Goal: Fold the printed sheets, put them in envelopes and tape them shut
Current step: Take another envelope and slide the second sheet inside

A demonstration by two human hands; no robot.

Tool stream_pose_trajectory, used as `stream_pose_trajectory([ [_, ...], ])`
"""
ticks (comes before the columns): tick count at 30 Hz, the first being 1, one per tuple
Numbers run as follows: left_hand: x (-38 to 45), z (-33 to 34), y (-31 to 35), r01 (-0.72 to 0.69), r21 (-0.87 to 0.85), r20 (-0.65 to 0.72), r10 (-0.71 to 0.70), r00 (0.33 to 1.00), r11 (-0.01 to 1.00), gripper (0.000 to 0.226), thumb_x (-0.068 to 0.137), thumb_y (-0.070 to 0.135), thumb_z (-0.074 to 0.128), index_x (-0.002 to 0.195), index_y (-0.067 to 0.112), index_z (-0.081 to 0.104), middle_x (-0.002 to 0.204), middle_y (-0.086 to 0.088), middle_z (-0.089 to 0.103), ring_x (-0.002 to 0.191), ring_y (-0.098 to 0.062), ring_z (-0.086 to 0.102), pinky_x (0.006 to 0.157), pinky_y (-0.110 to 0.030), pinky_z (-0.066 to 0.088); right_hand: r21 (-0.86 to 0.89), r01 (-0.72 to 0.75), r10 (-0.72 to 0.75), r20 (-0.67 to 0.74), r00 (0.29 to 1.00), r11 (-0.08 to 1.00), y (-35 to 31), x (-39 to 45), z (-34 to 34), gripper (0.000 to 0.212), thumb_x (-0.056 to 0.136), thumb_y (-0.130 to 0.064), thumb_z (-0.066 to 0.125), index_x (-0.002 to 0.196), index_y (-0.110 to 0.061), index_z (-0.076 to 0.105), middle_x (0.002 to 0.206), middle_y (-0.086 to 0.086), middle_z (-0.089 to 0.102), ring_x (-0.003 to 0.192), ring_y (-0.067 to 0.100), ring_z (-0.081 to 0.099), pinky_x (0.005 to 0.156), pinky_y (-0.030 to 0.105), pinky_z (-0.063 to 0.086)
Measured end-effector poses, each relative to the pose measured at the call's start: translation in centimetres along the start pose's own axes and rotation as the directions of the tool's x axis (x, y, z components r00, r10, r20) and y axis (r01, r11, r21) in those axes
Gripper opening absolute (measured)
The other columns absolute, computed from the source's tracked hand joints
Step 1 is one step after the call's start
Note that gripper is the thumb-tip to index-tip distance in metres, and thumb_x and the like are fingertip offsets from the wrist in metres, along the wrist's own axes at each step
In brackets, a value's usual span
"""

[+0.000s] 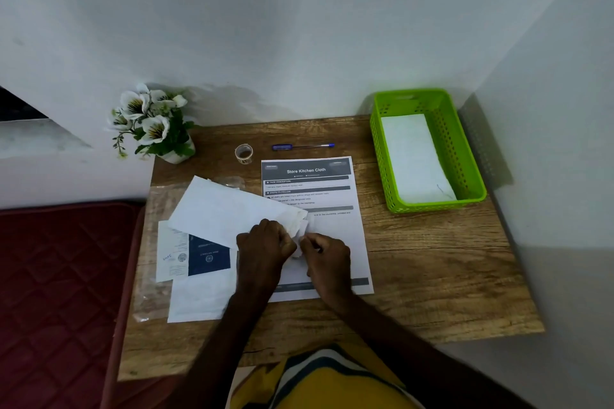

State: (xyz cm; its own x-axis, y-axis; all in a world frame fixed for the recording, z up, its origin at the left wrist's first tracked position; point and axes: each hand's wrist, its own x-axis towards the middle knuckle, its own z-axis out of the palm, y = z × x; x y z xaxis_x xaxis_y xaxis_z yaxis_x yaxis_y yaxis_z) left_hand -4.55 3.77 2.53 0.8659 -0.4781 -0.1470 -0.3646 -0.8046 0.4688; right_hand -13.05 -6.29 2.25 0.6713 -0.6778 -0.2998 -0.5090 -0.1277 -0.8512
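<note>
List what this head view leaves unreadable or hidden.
- Envelope end: head view, covered by the left hand and right hand.
- Printed sheet body text: too small, partly under the envelope.
- Basket paper: faint mark, unreadable.

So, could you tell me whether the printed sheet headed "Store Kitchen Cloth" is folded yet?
Not folded: the printed sheet lies spread flat on the table, heading uppermost, partly under both hands.

Flowers (151, 121): white, in a pot at the surface's 10 o'clock corner.
Pen (303, 146): blue, lying at 12 o'clock.
Basket (465, 156): green, at 2 o'clock.
Booklet (208, 255): dark blue, at 8 o'clock.
Surface (432, 269): wood grain.
Mattress (59, 276): maroon, quilted, at 9 o'clock.
</note>
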Motion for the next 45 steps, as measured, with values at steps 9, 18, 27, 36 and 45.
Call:
stream_pose_trajectory([
  [9,-0.1,0.2,-0.4,-0.012,-0.007,-0.017,0.012,1.0,1.0,0.013,0.093,0.024,0.064,0.083,0.016,0.063,0.087,-0.001,0.061,0.087,-0.023,0.058,0.08,-0.041,0.037,-0.075,0.021,0.005,0.34,0.94,0.997,-0.6,3.0,0.3,0.026,0.103,-0.016,0.056,0.099,-0.002,0.079,0.086,0.008,0.075,0.074,0.013,0.061,0.067,0.026,0.045],
  [18,-0.4,1.0,-0.2,-0.14,0.222,-0.051,0.154,0.987,0.965,0.01,0.084,0.013,0.077,0.085,0.012,0.068,0.081,-0.007,0.065,0.074,-0.028,0.063,0.069,-0.042,0.045,-0.042,-0.044,0.038,-0.132,0.991,0.998,1.8,1.3,-1.6,0.023,0.092,-0.015,0.068,0.112,-0.018,0.078,0.107,-0.006,0.077,0.088,0.002,0.066,0.074,0.002,0.047],
  [27,-0.6,1.9,-2.2,-0.179,0.011,-0.182,0.178,0.967,0.984,0.008,0.089,0.018,0.079,0.096,0.015,0.079,0.09,-0.007,0.07,0.082,-0.028,0.068,0.075,-0.042,0.049,-0.22,0.261,-0.245,0.099,0.964,0.94,2.9,1.0,-2.3,0.037,0.099,-0.019,0.064,0.136,-0.023,0.066,0.11,-0.001,0.075,0.097,0.012,0.068,0.088,0.03,0.058],
  [36,-1.4,2.4,-3.2,-0.215,-0.051,-0.231,0.198,0.953,0.975,0.021,0.088,0.005,0.077,0.11,0.007,0.076,0.103,-0.012,0.075,0.092,-0.032,0.072,0.089,-0.042,0.05,-0.462,0.558,-0.46,0.317,0.83,0.689,2.5,0.9,-1.9,0.045,0.101,-0.023,0.059,0.146,-0.025,0.056,0.092,0.008,0.065,0.075,0.023,0.064,0.068,0.032,0.054],
  [45,-3.4,3.5,-3.9,-0.427,0.124,-0.231,0.444,0.866,0.896,0.033,0.093,0.021,0.056,0.114,0.008,0.077,0.127,-0.012,0.071,0.113,-0.035,0.07,0.096,-0.05,0.055,-0.565,0.536,-0.44,0.311,0.842,0.627,2.0,1.3,-0.8,0.047,0.1,-0.025,0.061,0.147,-0.023,0.056,0.088,0.008,0.068,0.07,0.026,0.066,0.06,0.033,0.053],
])
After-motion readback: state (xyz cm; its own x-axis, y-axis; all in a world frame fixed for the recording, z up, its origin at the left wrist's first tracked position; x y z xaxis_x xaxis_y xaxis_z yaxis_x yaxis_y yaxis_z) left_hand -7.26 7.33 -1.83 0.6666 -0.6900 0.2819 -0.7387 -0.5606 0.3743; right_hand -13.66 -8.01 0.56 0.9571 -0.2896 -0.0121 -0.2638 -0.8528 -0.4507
